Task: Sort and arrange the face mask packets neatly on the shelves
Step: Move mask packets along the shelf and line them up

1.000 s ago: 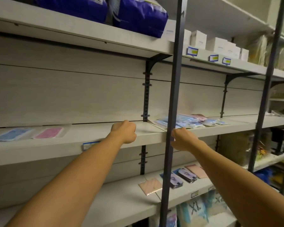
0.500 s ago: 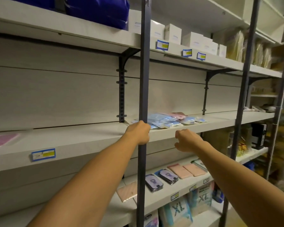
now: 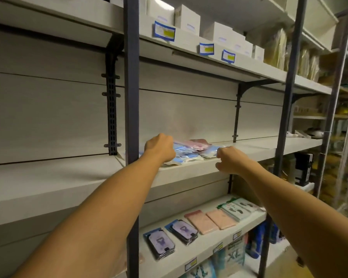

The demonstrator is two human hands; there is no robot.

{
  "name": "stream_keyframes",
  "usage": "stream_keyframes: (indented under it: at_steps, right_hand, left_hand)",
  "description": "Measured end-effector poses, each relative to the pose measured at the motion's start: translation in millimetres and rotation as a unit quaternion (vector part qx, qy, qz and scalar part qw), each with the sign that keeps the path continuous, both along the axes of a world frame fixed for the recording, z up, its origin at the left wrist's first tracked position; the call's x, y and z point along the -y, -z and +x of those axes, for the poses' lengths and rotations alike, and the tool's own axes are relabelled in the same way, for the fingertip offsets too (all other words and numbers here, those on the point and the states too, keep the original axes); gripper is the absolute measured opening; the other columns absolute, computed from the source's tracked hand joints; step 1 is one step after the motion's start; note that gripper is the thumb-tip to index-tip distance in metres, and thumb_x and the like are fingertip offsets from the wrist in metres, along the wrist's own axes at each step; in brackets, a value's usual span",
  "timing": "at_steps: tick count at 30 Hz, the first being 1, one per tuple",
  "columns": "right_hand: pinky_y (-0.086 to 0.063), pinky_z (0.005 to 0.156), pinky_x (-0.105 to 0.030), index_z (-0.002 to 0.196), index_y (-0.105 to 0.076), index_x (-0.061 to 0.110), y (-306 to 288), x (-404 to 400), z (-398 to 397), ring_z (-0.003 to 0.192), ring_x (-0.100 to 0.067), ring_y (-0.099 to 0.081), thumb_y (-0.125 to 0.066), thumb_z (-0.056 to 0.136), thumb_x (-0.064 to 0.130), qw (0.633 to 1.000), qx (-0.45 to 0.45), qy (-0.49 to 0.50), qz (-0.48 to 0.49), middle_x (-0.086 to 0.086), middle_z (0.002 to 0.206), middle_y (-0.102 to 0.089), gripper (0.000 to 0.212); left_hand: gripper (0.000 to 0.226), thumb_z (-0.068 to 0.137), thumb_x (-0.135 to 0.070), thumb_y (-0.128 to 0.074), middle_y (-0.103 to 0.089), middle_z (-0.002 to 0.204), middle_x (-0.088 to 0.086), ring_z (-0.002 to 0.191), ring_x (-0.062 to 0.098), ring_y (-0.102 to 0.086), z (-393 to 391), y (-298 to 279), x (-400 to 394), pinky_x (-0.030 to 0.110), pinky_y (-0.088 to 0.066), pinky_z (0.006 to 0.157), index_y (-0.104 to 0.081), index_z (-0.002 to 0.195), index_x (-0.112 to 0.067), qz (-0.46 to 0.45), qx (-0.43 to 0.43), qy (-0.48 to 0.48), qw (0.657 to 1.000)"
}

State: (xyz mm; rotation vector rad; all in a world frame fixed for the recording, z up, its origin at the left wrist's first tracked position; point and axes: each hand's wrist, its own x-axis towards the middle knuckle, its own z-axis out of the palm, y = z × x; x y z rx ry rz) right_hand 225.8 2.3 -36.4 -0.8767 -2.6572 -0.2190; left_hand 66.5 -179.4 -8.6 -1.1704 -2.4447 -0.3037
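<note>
A loose pile of blue, white and pink face mask packets (image 3: 191, 151) lies on the middle shelf (image 3: 259, 146). My left hand (image 3: 160, 147) is on the pile's left end with its fingers curled down into the packets, the fingertips hidden behind the knuckles. At the pile's right end my right hand (image 3: 229, 160) has curled fingers, and its thumb and forefinger pinch the corner of a pale blue packet. On the lower shelf (image 3: 191, 254) lie rows of dark purple packets (image 3: 161, 243), pink packets (image 3: 211, 219) and green-white packets (image 3: 237, 211).
A dark upright post (image 3: 131, 97) stands in front of the shelf, just left of my left forearm; a second post (image 3: 289, 87) rises to the right. White boxes (image 3: 187, 19) and price tags line the top shelf. The middle shelf's left stretch is bare.
The view has shifted right along the shelves. Both hands have moved from the shelf's front edge forward onto the pile of packets.
</note>
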Motion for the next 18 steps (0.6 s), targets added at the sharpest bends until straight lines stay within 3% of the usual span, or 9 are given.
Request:
stream_keyframes:
  at_steps: [4,11,18]
  right_hand:
    - [-0.059,0.079,-0.038,0.115,-0.061,0.012,-5.2,-34.8,-11.4,0.086,-0.023,-0.061,-0.06,0.089,0.02,1.0,-0.003,0.008,-0.001,-0.009,0.103,-0.063,0.027]
    - [-0.054,0.073,-0.033,0.114,-0.062,0.01,-16.5,-81.1,-44.8,0.091,-0.029,-0.062,-0.057,0.089,0.018,1.0,-0.018,-0.008,-0.009,-0.012,0.109,-0.064,0.027]
    - [-0.051,0.069,-0.034,0.093,-0.058,0.009,-24.1,-129.5,-95.7,0.082,-0.033,-0.06,-0.051,0.09,0.025,0.996,-0.055,-0.071,-0.029,-0.014,0.093,-0.062,0.019]
  left_hand:
    - [0.012,0.094,-0.011,-0.05,-0.059,0.098,0.011,0.084,0.03,-0.057,-18.4,2.5,-22.1,0.034,-0.046,0.069,-0.061,0.099,-0.01,0.008,0.007,-0.041,0.999]
    - [0.029,0.094,-0.017,-0.052,-0.064,0.123,0.012,0.109,0.032,-0.063,-48.9,10.3,-47.0,0.033,-0.046,0.075,-0.066,0.119,-0.014,0.021,0.018,-0.125,0.992]
    - [0.028,0.096,-0.027,-0.054,-0.065,0.119,0.012,0.105,0.031,-0.063,-66.5,13.9,-71.2,0.032,-0.047,0.074,-0.067,0.116,-0.011,0.063,0.108,-0.229,0.965]
